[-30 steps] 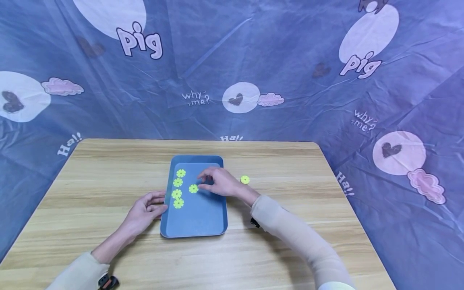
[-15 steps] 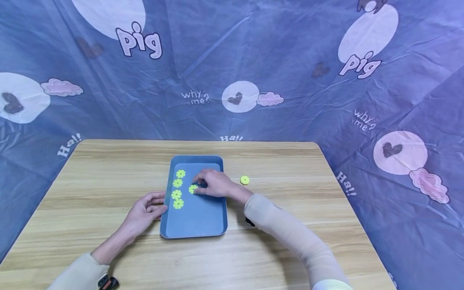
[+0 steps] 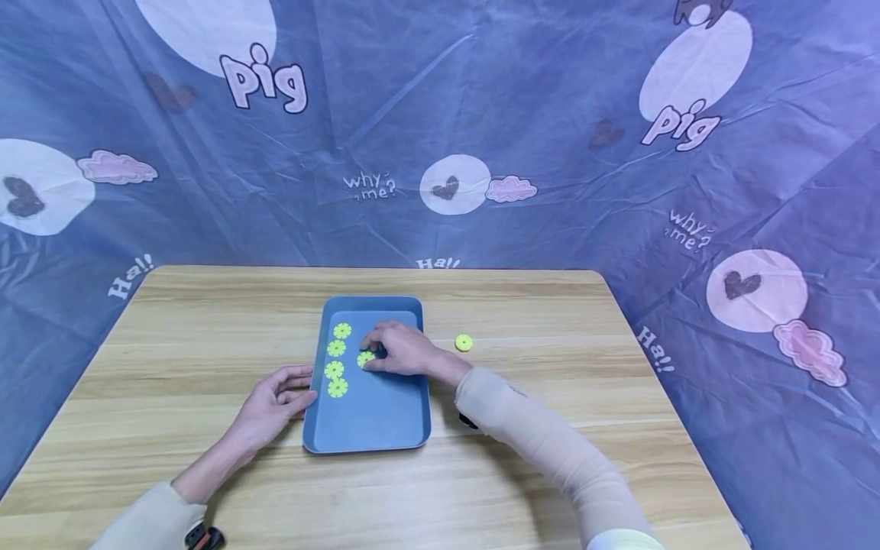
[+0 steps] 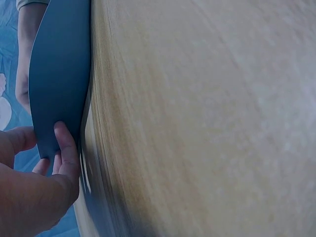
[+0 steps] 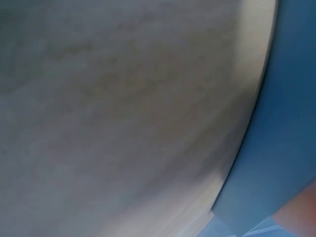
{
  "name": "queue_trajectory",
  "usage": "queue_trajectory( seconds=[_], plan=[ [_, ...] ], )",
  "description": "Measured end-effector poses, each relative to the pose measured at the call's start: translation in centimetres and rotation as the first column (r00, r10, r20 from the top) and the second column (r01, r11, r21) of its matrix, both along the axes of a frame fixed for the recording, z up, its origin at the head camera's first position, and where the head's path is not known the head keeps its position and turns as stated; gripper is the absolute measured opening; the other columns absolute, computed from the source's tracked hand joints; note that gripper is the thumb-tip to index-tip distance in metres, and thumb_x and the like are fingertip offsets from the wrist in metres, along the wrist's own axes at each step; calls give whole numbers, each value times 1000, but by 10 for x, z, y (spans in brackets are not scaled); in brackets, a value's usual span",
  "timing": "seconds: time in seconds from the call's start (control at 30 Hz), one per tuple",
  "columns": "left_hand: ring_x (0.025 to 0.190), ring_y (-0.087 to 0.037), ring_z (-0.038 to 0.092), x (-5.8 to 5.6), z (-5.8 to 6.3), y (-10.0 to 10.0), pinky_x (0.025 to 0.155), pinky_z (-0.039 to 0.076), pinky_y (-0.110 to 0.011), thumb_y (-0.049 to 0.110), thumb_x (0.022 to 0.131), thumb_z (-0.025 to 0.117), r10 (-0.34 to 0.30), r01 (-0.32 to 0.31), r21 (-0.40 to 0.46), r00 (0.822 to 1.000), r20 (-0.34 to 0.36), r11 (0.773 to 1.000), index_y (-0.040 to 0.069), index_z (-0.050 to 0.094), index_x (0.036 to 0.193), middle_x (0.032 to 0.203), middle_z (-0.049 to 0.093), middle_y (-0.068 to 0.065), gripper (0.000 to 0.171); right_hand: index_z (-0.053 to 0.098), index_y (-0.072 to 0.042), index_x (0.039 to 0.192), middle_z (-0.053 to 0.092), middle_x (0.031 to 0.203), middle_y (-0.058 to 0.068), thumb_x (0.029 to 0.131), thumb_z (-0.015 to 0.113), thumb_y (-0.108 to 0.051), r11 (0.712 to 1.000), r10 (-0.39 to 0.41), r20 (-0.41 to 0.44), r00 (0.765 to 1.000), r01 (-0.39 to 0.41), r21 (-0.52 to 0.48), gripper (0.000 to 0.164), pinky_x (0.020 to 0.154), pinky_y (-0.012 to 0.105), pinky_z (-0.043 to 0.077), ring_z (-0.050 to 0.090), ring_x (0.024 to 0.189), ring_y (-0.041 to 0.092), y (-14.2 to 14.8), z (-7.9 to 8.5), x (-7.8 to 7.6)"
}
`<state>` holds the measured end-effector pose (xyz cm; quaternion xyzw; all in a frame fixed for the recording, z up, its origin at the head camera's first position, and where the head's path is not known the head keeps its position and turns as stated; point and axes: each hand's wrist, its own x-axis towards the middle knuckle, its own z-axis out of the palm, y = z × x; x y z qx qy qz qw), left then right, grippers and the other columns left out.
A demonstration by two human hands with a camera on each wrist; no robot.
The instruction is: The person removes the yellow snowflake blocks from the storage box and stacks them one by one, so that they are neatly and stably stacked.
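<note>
In the head view, a blue rectangular tray [image 3: 371, 420] lies on the wooden table. Several flat yellow-green discs with notched edges form a column [image 3: 334, 370] along its left side. Another notched disc [image 3: 365, 359] lies to their right, near the tray's middle. Reaching over the right rim, my right hand [image 3: 404, 351] pinches that disc between thumb and fingers. My left hand [image 3: 275, 399] rests its fingertips against the outside of the left wall, also visible in the left wrist view. Only a blurred bit of the right hand [image 5: 301, 212] enters the right wrist view.
One more round yellow piece [image 3: 464, 343] lies on the table [image 3: 536, 321] right of the tray, just beyond the right wrist. Behind the table's far edge hangs a blue printed cloth [image 3: 385, 122]. The tray's raised wall [image 4: 61, 74] curves beside the left hand.
My right hand has moved left and slightly down, from beside the single disc to closing its thumb and fingers about it. The left hand and the column of discs stay put.
</note>
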<state>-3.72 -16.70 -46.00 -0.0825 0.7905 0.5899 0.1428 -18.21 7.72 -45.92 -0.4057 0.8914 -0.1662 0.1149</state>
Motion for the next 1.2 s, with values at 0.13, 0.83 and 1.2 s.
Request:
queue_trajectory(
  seconds=[0.13,0.83,1.2],
  plan=[
    [112,-19,71,0,0,0,84,65,-23,12,104,66,0,0,-1,1000,4,1000,-3,44,153,146,57,-30,55,76,-22,126,68,107,-5,95,78,-44,1000,5,3,1000,-5,8,38,79,23,49,59,97,11,-1,1,1],
    [111,-18,71,-13,0,-9,84,64,-22,12,105,65,-20,20,-1,1000,10,1000,-3,44,154,147,56,-30,55,77,-23,123,67,111,-5,96,78,-43,999,-30,30,999,29,43,34,87,27,52,60,104,13,-9,0,-8],
    [112,-20,71,-14,0,-11,84,64,-23,13,105,65,-30,30,-6,1000,8,1000,-5,42,154,148,55,-31,57,76,-22,115,71,108,-5,93,82,-36,998,-58,86,995,59,-19,27,90,26,52,61,101,11,-8,5,-8]
  ],
)
